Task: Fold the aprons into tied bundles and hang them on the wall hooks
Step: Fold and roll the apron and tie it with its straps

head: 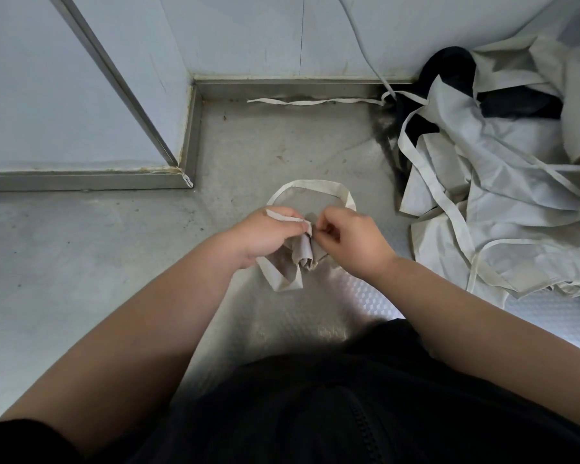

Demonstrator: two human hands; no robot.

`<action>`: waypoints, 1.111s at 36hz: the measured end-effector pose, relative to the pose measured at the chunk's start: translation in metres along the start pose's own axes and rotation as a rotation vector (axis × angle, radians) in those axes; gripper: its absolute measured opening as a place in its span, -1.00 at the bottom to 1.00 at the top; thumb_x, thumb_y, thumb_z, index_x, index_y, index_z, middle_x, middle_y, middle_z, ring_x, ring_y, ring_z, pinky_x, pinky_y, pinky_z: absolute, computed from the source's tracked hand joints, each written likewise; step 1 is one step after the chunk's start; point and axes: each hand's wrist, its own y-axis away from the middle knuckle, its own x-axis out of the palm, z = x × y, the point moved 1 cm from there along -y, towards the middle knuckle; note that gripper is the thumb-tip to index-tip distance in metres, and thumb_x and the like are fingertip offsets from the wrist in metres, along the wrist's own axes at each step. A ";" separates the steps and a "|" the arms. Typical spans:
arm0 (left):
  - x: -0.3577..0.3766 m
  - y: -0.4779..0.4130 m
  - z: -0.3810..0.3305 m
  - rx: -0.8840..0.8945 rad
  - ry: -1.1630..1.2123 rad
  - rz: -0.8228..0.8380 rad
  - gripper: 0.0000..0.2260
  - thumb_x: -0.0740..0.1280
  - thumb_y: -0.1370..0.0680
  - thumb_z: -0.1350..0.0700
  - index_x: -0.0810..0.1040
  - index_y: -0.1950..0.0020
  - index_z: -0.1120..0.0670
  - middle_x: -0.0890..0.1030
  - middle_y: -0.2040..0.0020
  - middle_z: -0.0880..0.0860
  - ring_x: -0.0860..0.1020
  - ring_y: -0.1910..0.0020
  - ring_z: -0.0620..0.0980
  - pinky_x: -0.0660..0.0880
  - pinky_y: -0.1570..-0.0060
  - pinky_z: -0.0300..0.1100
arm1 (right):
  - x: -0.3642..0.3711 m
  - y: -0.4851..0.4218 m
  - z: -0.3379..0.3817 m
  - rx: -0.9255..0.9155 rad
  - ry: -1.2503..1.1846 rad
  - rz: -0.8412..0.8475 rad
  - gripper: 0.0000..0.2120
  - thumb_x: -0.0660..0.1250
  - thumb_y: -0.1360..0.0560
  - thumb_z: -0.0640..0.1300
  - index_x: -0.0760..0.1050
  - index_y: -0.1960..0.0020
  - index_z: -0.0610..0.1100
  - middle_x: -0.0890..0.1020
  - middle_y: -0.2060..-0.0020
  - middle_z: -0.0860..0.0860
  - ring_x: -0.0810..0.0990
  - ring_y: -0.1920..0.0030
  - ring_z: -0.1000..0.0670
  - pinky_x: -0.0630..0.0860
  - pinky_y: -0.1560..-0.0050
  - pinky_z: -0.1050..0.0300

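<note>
Both hands, L point(265, 236) & R point(355, 241), fingers curled, pinching apron bundle point(303, 257) strap.

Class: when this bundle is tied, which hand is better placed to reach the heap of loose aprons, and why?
Probably the right hand: the heap lies on its side, while the left hand would have to cross the bundle.

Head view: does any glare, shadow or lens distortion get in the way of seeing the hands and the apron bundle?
Head view: left hand, right hand and apron bundle are sharp and evenly lit. Glare patches the embossed metal surface below them, and a soft shadow lies by the torso. The wide-angle lens makes the wall trim lean.
</note>
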 end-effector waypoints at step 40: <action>0.026 0.009 0.028 -0.002 0.679 -0.323 -0.86 0.35 -0.53 0.23 0.63 -0.06 0.20 0.65 -0.04 0.21 0.62 -0.03 0.07 0.55 -0.09 -0.11 | 0.011 -0.003 0.008 0.405 -0.511 -0.057 -0.83 0.14 -0.62 -0.06 0.41 0.08 -0.10 0.53 0.24 0.00 0.51 0.20 0.05 0.50 0.01 0.09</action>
